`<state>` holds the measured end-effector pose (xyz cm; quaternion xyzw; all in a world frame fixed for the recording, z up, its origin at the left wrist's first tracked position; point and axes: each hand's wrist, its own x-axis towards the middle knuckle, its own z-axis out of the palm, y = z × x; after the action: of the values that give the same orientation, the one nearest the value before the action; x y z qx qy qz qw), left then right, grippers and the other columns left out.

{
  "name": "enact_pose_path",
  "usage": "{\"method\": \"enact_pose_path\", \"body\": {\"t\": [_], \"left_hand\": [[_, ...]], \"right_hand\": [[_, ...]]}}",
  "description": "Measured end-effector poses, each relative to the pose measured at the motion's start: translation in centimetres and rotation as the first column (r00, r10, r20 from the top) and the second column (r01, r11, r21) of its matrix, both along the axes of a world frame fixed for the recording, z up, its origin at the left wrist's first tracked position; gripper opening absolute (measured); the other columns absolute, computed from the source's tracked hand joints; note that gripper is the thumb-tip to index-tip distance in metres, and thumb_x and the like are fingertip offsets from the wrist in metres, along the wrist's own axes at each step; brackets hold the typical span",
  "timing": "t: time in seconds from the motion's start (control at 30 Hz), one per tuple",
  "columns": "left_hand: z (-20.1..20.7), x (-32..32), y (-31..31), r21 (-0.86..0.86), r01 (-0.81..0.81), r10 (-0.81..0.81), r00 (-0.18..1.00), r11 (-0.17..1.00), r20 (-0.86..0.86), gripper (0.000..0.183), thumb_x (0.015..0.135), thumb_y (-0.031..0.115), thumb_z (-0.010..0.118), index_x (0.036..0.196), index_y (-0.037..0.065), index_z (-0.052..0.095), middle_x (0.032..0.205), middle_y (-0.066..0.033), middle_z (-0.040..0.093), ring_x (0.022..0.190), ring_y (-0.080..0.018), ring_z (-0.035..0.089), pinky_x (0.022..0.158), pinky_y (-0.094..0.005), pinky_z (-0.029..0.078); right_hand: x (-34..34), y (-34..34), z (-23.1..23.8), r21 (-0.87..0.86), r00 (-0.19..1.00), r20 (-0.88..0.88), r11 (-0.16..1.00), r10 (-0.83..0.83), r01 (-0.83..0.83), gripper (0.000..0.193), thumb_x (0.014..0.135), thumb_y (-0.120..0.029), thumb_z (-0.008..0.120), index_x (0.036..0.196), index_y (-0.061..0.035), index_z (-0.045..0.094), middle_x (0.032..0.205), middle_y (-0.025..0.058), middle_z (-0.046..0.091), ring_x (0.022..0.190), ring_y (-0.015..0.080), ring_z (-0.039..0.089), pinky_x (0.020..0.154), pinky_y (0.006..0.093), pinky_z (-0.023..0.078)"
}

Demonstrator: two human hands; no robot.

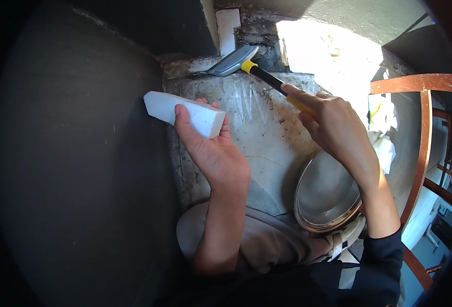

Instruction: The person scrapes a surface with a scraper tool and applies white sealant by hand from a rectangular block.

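Observation:
A white foam-like block point(187, 110), long with an angled far end, lies in my left hand point(210, 148), the thumb on its near side and the fingers curled behind. My right hand point(333, 120) is wrapped round the black and yellow handle of a scraper point(233, 60). The scraper's wide silver head is at the far edge of the stained pale floor point(256, 138), by the foot of the wall. Whether its blade presses on the surface I cannot tell. Pale scratch lines mark the floor below the handle.
A round metal basin point(324, 189) stands under my right forearm, near my sandalled foot point(346, 240). A dark wall point(83, 138) rises close on the left. Reddish-brown metal rails point(424, 148) run along the right, with crumpled white packaging point(382, 115) beside them. Bright sunlight falls at the back.

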<state>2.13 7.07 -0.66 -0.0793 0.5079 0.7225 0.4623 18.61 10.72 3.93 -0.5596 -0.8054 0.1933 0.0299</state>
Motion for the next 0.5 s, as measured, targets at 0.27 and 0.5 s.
{"method": "enact_pose_path", "body": {"t": [0.27,0.5], "left_hand": [[0.2,0.2,0.0,0.013,0.01,-0.01,1.0,1.0,0.004,0.057,0.087,0.045,0.056,0.125,0.007,0.037,0.109,-0.0076,0.047,0.101,-0.018,0.046,0.093,-0.0327,0.033],[0.4,1.3,-1.1,0.03,0.022,-0.018,0.994,0.999,-0.11,0.069,0.085,0.047,0.058,0.133,0.007,0.03,0.111,-0.0081,0.05,0.1,-0.0183,0.05,0.087,-0.0305,0.038]], "right_hand": [[0.7,0.5,0.0,-0.131,1.0,0.013,0.991,-0.019,0.021,0.046,0.077,-0.005,0.058,0.122,-0.0135,0.057,0.075,0.0209,0.063,0.071,0.0328,0.062,0.067,0.0419,0.049],[2.0,1.4,1.3,-0.208,1.0,-0.004,0.978,0.012,-0.012,0.052,0.076,-0.012,0.066,0.126,-0.0153,0.053,0.085,0.0187,0.065,0.081,0.0345,0.062,0.075,0.0399,0.048]]}}
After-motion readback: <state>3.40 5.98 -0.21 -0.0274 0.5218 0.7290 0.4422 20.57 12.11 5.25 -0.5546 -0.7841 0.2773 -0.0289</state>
